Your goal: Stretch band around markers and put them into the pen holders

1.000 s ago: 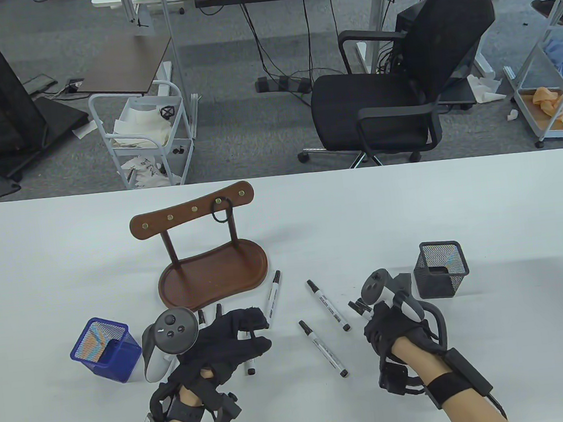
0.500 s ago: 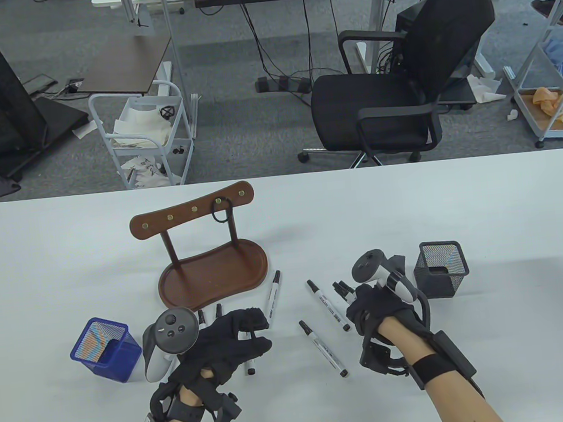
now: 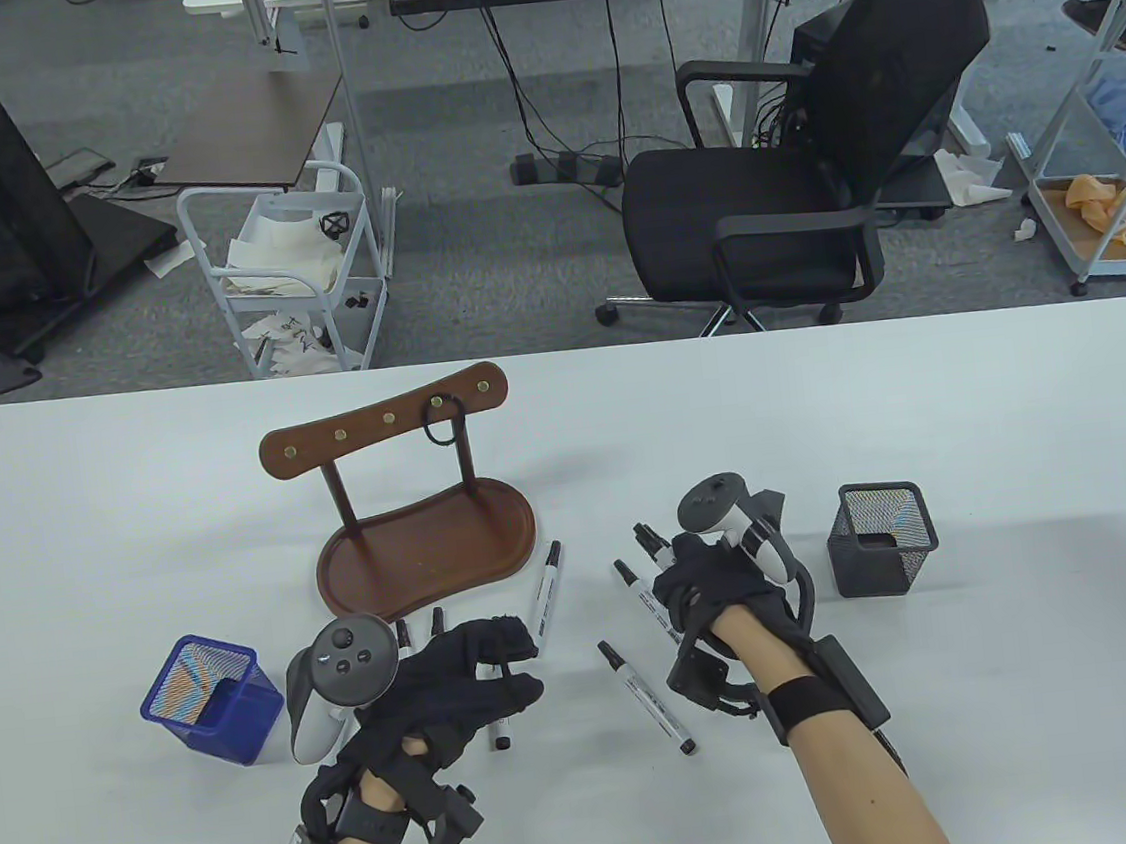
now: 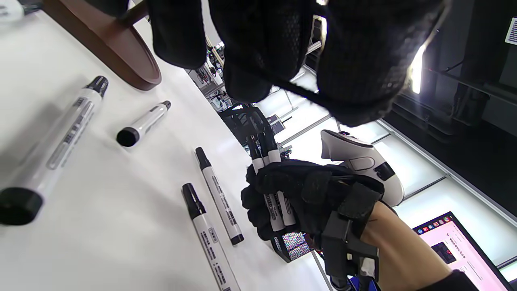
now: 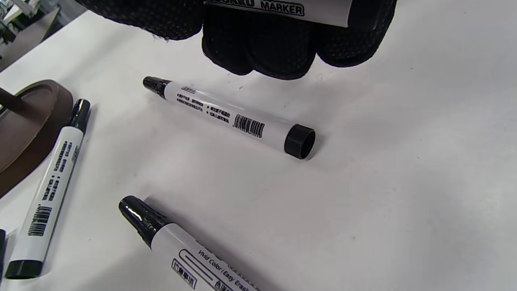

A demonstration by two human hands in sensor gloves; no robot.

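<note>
My right hand (image 3: 686, 585) grips a bundle of white markers (image 3: 652, 542) with black caps, their tips pointing away from me; the left wrist view shows three in the bundle (image 4: 270, 158). It hovers over a loose marker (image 3: 630, 581), left of the black mesh pen holder (image 3: 882, 537). My left hand (image 3: 513, 663) stays low near the blue mesh pen holder (image 3: 212, 700), fingers curled, with a thin black band (image 4: 282, 87) stretched across them. More loose markers (image 3: 647, 695) (image 3: 548, 594) lie between my hands.
A brown wooden stand (image 3: 425, 547) sits behind the left hand, with another black band (image 3: 444, 422) hung on a peg. Short marker ends (image 3: 402, 632) poke out beside the left hand's tracker. An office chair (image 3: 799, 176) stands beyond the table's far edge.
My right hand has carried the marker bundle left and away from me, off the black pen holder's side toward the loose markers. The left hand has not moved.
</note>
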